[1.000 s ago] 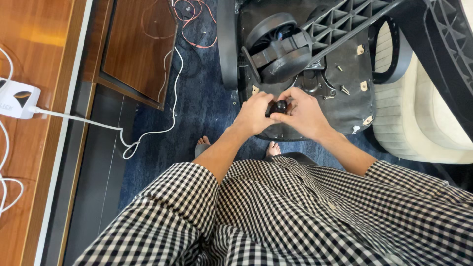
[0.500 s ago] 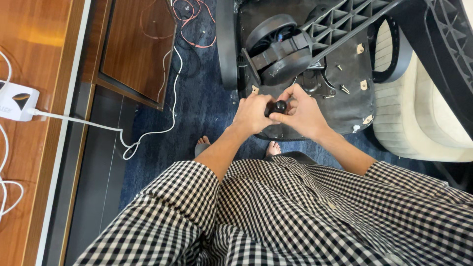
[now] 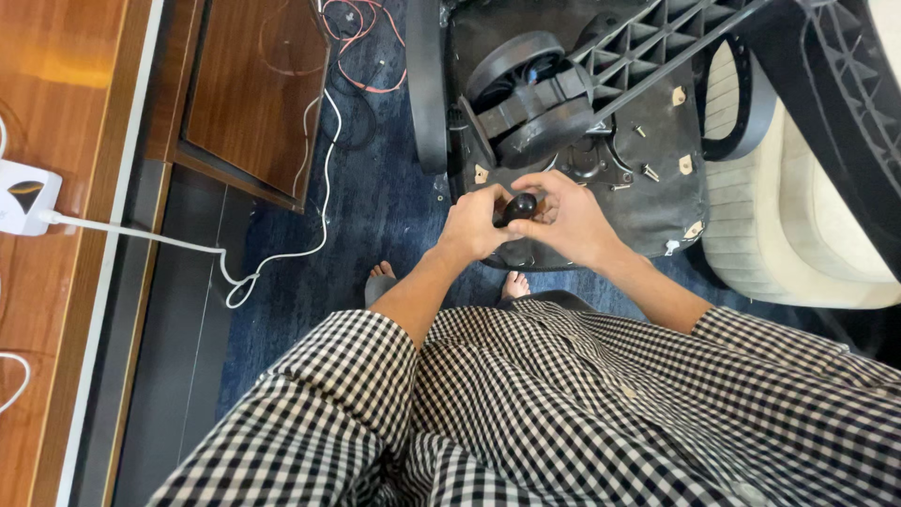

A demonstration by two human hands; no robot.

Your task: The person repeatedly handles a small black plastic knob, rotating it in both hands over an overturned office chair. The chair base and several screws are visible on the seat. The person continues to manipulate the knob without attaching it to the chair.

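Hands are brought together over the upturned chair base (image 3: 657, 160). A small black knob (image 3: 519, 207) is held between them, pinched by the left hand (image 3: 476, 225) from its left side and cupped by the right hand (image 3: 568, 221) from the right. Its long axis is seen slanting up and rightward; both hands are equally near.

Floor: dark blue carpet (image 3: 375, 216), adjoined at left by a grey strip (image 3: 178, 310). An overturned black chair base (image 3: 582, 122) with a twin-wheel caster (image 3: 526, 94) lies on the carpet, beside a cream cushion (image 3: 798, 244). A white cable (image 3: 282, 253) and red wires (image 3: 361, 38) trail across it. Two bare feet (image 3: 380, 279) stand on the carpet.
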